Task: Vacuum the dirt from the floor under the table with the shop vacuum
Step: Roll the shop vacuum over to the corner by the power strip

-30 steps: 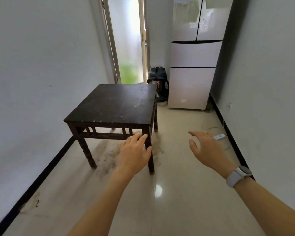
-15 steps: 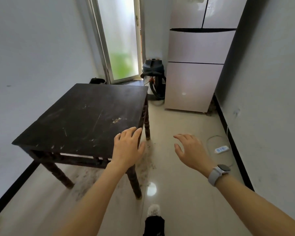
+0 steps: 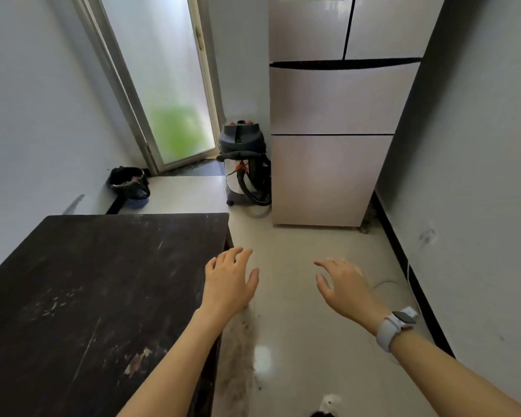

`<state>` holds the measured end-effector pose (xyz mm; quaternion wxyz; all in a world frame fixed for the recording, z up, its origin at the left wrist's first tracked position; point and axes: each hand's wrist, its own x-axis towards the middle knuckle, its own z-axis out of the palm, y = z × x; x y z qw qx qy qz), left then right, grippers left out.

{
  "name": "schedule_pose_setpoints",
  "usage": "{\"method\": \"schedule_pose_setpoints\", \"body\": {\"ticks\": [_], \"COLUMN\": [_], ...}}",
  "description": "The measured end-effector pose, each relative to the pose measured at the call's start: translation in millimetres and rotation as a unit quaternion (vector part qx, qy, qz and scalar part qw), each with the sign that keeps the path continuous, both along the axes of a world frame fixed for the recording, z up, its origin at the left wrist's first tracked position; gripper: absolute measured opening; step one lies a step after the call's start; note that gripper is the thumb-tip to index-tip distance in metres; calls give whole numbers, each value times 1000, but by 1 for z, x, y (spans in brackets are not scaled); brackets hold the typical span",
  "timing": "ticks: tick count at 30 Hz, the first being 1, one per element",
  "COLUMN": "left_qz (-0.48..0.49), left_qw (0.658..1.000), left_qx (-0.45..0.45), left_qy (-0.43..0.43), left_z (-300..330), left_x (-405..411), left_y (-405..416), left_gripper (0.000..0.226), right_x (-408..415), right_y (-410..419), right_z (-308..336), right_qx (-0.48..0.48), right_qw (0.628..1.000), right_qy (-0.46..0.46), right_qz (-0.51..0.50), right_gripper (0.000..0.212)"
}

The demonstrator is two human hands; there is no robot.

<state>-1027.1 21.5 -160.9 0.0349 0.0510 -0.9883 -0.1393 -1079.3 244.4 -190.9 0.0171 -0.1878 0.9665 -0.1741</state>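
While both hands, left [image 3: 229, 284] and right [image 3: 345, 284], are hovering open and empty, the shop vacuum [image 3: 243, 164] is standing far beside the fridge [image 3: 334, 145].

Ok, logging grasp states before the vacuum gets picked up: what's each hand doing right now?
Left hand: open, fingers spread, holding nothing.
Right hand: open, fingers relaxed, holding nothing.

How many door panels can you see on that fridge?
3 show on the fridge: two side by side at the top, one full-width panel below them, though a fourth full-width panel sits lowest, so 4. More above the frame may be hidden.
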Motion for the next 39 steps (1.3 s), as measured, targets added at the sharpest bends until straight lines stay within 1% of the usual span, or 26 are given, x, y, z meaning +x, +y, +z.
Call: {"method": "schedule_pose_setpoints", "body": {"ticks": [4, 7, 9, 11, 12, 14, 15, 18, 22, 27, 31, 35, 39], "left_qz": [8, 28, 40, 62, 77, 109, 127, 176, 202, 213, 226, 226, 222], "left_qw": [1000, 998, 996, 996, 995, 992, 990, 982, 977, 976, 974, 974, 974], "left_qx": [0, 3, 7, 8, 11, 16, 16, 18, 14, 23, 9, -12, -19], "left_qy": [-20, -56, -74, -70, -64, -57, -57, -65, -62, -46, -29, -23, -48], "left_z": [-25, -32, -29, -24, -20, -16, -15, -21, -32, -31, -11, -2, -21], "left_x": [-125, -214, -269, -319, -340, -375, -390, -436, -518, -645, -737, -801, -858], "left_y": [5, 11, 10, 2, -5, -24, -35, -76, -138, -227, -298, -361, -419], "left_gripper": [51, 53, 54, 54, 53, 53, 53, 52, 52, 53, 53, 52, 51], "right_x": [-125, -224, -285, -343, -370, -420, -441, -503, -594, -713, -803, -866, -929], "right_y": [2, 0, -5, -18, -27, -51, -65, -112, -180, -275, -353, -425, -491], "right_z": [-18, -19, -13, -4, 0, 6, 8, 10, 0, 1, 13, 7, -19], "right_qx": [-4, 6, 21, 20, 23, 29, 27, 11, -11, -4, -3, -4, 27], "right_qw": [1000, 999, 998, 997, 996, 993, 991, 985, 982, 982, 986, 989, 991], "right_qy": [-11, -29, -46, -51, -53, -58, -60, -68, -56, -62, -24, -6, -21], "right_qz": [7, 33, 41, 54, 66, 98, 118, 160, 181, 181, 166, 146, 130], "right_gripper": [39, 39, 46, 59, 59, 47, 44, 44, 44, 45, 45, 43, 43]}}
